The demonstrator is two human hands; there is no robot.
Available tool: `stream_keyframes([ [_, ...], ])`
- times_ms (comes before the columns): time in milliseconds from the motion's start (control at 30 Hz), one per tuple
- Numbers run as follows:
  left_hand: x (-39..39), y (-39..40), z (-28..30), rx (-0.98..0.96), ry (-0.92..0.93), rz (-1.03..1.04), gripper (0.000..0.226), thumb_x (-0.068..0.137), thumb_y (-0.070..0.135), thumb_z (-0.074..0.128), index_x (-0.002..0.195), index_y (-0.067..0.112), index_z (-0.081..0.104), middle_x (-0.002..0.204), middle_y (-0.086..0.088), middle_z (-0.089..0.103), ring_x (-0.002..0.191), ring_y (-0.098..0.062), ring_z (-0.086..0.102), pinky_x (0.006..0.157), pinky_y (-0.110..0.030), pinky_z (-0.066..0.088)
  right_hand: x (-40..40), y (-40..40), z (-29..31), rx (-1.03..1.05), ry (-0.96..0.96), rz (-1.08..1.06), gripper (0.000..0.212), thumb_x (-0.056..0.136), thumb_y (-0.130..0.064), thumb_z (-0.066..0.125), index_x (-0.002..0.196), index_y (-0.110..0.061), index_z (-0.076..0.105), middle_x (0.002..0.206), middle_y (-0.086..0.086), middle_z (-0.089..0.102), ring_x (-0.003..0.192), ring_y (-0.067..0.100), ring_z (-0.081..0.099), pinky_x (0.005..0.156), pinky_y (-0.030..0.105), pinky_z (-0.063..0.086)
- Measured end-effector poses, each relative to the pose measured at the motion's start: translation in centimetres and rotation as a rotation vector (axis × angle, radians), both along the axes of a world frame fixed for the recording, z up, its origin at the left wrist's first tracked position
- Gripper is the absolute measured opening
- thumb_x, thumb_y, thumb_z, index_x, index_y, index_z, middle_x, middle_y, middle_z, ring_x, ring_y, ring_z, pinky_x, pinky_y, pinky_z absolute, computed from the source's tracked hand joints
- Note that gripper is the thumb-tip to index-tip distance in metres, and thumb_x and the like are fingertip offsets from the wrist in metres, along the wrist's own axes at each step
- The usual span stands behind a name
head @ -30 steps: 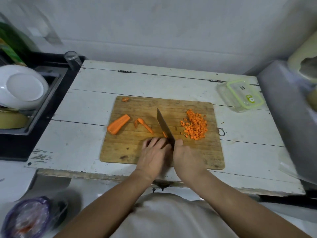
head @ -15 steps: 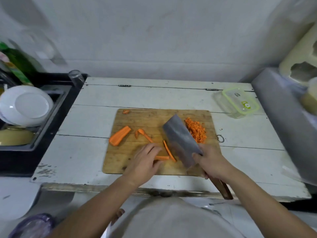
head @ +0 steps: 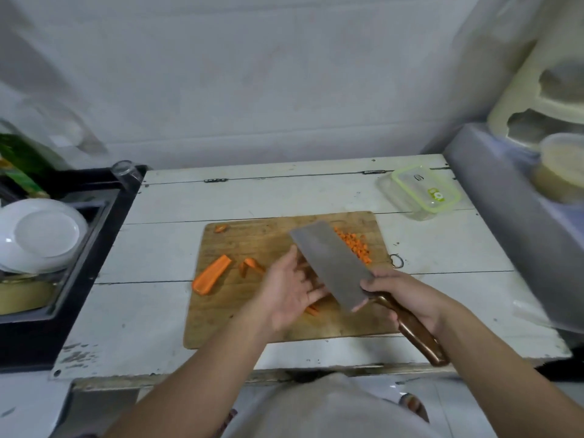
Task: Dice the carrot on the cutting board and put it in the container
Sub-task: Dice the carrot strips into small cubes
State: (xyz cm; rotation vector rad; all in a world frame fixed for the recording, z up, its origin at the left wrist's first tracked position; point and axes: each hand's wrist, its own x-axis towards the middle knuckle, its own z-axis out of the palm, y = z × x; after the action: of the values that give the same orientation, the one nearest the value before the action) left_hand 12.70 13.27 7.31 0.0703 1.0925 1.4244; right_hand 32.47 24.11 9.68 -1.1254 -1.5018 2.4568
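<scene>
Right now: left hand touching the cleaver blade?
Cannot tell. In the head view the left hand sits against the cleaver blade, fingertips hidden behind it; no contact or gap shows.

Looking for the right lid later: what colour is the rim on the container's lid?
Light green, around a clear lid, seen in the head view.

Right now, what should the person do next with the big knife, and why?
Probably wipe the blade clean and lower the cleaver back to the cutting board. The left hand is open against its flat side, and carrot strips beneath and a large carrot piece are not yet diced.
</scene>
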Motion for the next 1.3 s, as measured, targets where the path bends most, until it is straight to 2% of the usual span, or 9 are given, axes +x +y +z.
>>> stream_keyframes([
  [167,0.0,1.4,0.5,-0.095,-0.002,-0.062,0.029,0.106,0.013,0.051,0.131,0.0,0.057,0.115,-0.017,0.074,0.103,-0.026,0.073,0.075,-0.037,0.063,0.0,-0.1,-0.2,0.001,0.014,0.008,0.004,0.097,-0.007,0.054,0.1,-0.004,0.055,0.088,0.03,0.068,0.034,0.013,0.038,0.033,0.019,0.036],
  [300,-1.6,1.7,0.0,-0.105,0.099,-0.117,0.021,0.108,0.017,0.051,0.108,0.001,0.065,0.093,-0.014,0.072,0.081,-0.022,0.074,0.071,-0.036,0.063,1.2,0.6,0.4,0.063,-0.056,-0.014,0.008,0.099,-0.01,0.052,0.104,-0.004,0.053,0.053,0.015,0.053,0.032,0.017,0.036,0.036,0.02,0.033],
  [367,-2.5,1.8,-0.5,-0.136,0.541,-0.258,0.023,0.109,0.019,0.048,0.106,0.006,0.066,0.092,-0.011,0.072,0.077,-0.021,0.073,0.074,-0.043,0.062,2.0,1.1,0.7,0.077,-0.093,-0.075,0.008,0.101,-0.011,0.05,0.101,-0.004,0.052,0.047,0.013,0.05,0.033,0.019,0.035,0.04,0.023,0.032],
  [467,-4.1,2.0,-2.0,0.023,1.69,-0.826,0.031,0.105,0.012,0.046,0.125,0.022,0.068,0.111,-0.001,0.066,0.103,-0.02,0.061,0.094,-0.041,0.05,3.0,1.6,1.1,0.126,-0.136,-0.15,0.007,0.102,-0.01,0.05,0.104,-0.003,0.051,0.066,0.017,0.07,0.035,0.018,0.038,0.039,0.024,0.035],
  [533,-4.6,2.0,-2.6,0.142,1.887,-1.104,0.048,0.099,0.008,0.045,0.143,0.024,0.056,0.121,0.0,0.058,0.116,-0.021,0.049,0.101,-0.038,0.042,3.5,1.7,1.2,0.16,-0.167,-0.164,0.014,0.102,-0.01,0.05,0.112,-0.001,0.052,0.091,0.026,0.074,0.037,0.017,0.04,0.039,0.024,0.038],
  [833,-6.6,-0.6,-4.2,0.258,2.157,-1.241,0.058,0.102,0.051,0.046,0.153,0.026,0.036,0.141,0.004,0.044,0.129,-0.016,0.04,0.109,-0.033,0.034,4.4,0.6,1.0,0.224,-0.236,-0.123,0.014,0.103,-0.011,0.048,0.113,-0.002,0.052,0.093,0.024,0.075,0.037,0.02,0.042,0.045,0.027,0.035],
  [1033,-2.9,-2.8,-6.8,-0.012,2.008,-0.678,0.023,0.1,0.033,0.059,0.118,0.019,0.065,0.111,0.001,0.056,0.11,-0.021,0.053,0.097,-0.036,0.046,3.0,-1.3,1.6,0.559,-0.408,0.006,0.012,0.1,-0.011,0.045,0.104,-0.017,0.055,0.053,0.012,0.059,0.038,0.023,0.051,0.037,0.023,0.033],
  [1167,-0.6,-3.9,-7.7,-0.16,1.943,-0.395,0.021,0.098,0.033,0.06,0.115,0.022,0.067,0.109,0.004,0.056,0.105,-0.017,0.05,0.09,-0.034,0.047,1.3,-3.2,1.0,0.927,-0.514,0.13,0.02,0.099,-0.02,0.046,0.082,-0.03,0.051,0.066,-0.005,0.061,0.05,0.023,0.063,0.046,0.027,0.043],
  [1300,-0.6,-4.3,-8.3,-0.144,1.897,-0.336,0.028,0.097,0.033,0.062,0.124,0.025,0.065,0.11,0.006,0.055,0.107,-0.016,0.049,0.092,-0.036,0.046,-0.9,-4.5,-1.2,1.219,-0.692,0.302,0.015,0.098,-0.021,0.041,0.107,-0.025,0.052,0.091,0.007,0.066,0.078,0.032,0.062,0.063,0.034,0.047],
])
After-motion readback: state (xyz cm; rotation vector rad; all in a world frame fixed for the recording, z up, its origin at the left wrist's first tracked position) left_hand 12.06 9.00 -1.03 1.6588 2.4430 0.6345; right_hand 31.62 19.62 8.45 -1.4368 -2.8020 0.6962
